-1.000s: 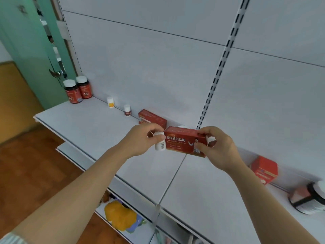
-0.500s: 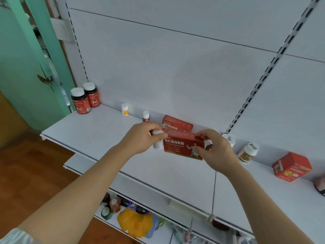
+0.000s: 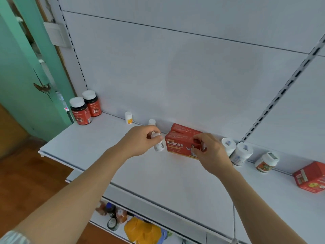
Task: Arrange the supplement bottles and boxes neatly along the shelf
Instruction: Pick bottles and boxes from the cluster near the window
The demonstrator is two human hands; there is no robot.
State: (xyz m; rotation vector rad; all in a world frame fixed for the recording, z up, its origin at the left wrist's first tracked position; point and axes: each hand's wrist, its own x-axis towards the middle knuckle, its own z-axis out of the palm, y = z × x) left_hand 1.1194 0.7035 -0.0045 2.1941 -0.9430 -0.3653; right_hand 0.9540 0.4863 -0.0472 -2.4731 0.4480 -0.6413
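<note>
My left hand grips a small white bottle by its cap, just left of a red box. My right hand pinches the right end of that red box, held in front of a second red box that stands against the back wall. Both sit over the white shelf. Two dark Fe bottles stand at the shelf's left end. Two tiny white bottles stand along the back wall between them and the boxes.
Two white jars lean right of my right hand, then a white jar with a red label and a red box at the right edge. A lower shelf holds jars and a yellow bag. A green door stands left.
Both hands moved together toward the back wall with the bottle and box, now close to the second red box. The view swung right, revealing the white jars.
</note>
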